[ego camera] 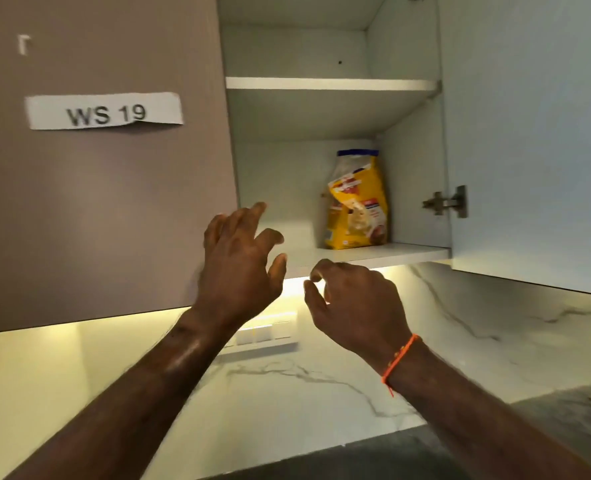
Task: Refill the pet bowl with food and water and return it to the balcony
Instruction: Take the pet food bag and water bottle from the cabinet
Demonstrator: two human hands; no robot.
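A yellow pet food bag [356,202] with a blue top stands upright on the bottom shelf [391,252] of an open wall cabinet, toward the right side. My left hand [238,261] is raised in front of the shelf's left part, fingers spread and loosely bent, holding nothing. My right hand [353,303] hangs just below the shelf edge with fingers loosely curled, also holding nothing. Both hands are apart from the bag. No pet bowl is in view.
The cabinet's right door [529,133] stands swung open, with a metal hinge [448,201]. The left door [96,185] is closed and carries a paper label "WS 19" [105,112]. An upper shelf [328,84] holds nothing visible. Marble backsplash [287,382], a switch plate [263,332] and dark countertop [373,459] lie below.
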